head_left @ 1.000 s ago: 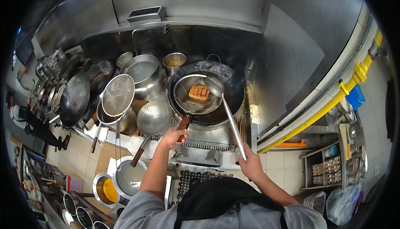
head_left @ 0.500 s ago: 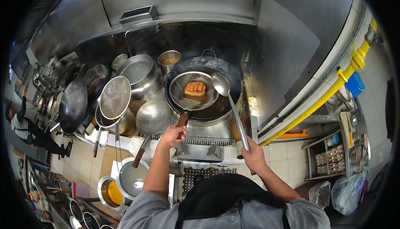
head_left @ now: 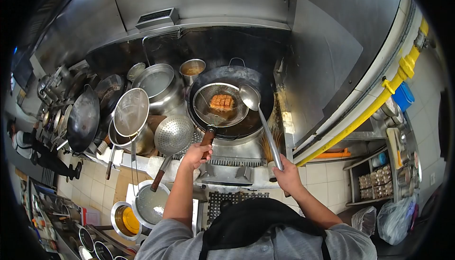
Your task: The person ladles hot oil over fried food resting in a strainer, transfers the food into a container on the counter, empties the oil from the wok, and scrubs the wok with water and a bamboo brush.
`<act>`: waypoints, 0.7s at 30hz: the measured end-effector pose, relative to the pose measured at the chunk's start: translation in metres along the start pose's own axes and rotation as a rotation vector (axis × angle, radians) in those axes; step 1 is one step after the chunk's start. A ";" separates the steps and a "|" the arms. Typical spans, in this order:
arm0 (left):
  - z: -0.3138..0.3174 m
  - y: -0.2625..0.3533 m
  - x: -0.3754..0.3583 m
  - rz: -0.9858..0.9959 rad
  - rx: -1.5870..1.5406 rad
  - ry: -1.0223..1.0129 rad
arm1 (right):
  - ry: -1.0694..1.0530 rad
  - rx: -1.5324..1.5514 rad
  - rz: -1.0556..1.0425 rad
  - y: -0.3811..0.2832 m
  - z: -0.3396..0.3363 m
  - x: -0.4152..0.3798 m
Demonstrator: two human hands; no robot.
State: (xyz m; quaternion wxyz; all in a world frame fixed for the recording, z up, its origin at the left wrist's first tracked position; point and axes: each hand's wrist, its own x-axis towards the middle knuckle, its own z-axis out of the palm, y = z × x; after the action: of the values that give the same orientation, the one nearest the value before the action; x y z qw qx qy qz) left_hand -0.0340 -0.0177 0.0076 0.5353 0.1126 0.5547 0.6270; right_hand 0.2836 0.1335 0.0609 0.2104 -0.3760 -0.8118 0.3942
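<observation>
My left hand (head_left: 194, 156) is closed around the brown wooden handle of a wire-mesh strainer (head_left: 202, 104). The strainer sits over the dark wok (head_left: 201, 76), holding a golden-brown, scored block of food (head_left: 221, 102) that looks like crisp-skinned pork. In my right hand (head_left: 287, 174) is the long metal handle of a ladle (head_left: 250, 97). Its bowl is at the strainer's right rim, beside the food. Dark oil shows through the mesh around the block.
Left of the wok stand a perforated skimmer (head_left: 174, 134), a fine sieve (head_left: 131, 112), a large pot (head_left: 154, 79) and a small metal container (head_left: 193, 67). A bamboo brush (head_left: 271, 147) stands near my right hand. Far left, another person (head_left: 35, 148) works.
The ladle bowl has shifted very slightly left and up at the strainer's rim. My left hand and the strainer stay almost still. The other person's arm has come down.
</observation>
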 end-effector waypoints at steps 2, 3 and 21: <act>0.000 0.000 0.000 0.005 -0.002 -0.004 | -0.010 0.004 0.011 -0.004 -0.002 0.000; 0.001 0.000 -0.001 0.004 0.005 0.008 | -0.019 0.008 0.026 -0.006 -0.003 0.001; 0.004 0.000 -0.001 -0.003 -0.017 0.028 | -0.059 -0.023 0.067 -0.010 -0.006 0.001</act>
State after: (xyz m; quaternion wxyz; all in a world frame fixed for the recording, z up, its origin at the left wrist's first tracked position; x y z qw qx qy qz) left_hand -0.0311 -0.0165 0.0099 0.5293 0.0984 0.5568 0.6326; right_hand 0.2822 0.1325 0.0727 0.1689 -0.3934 -0.8091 0.4026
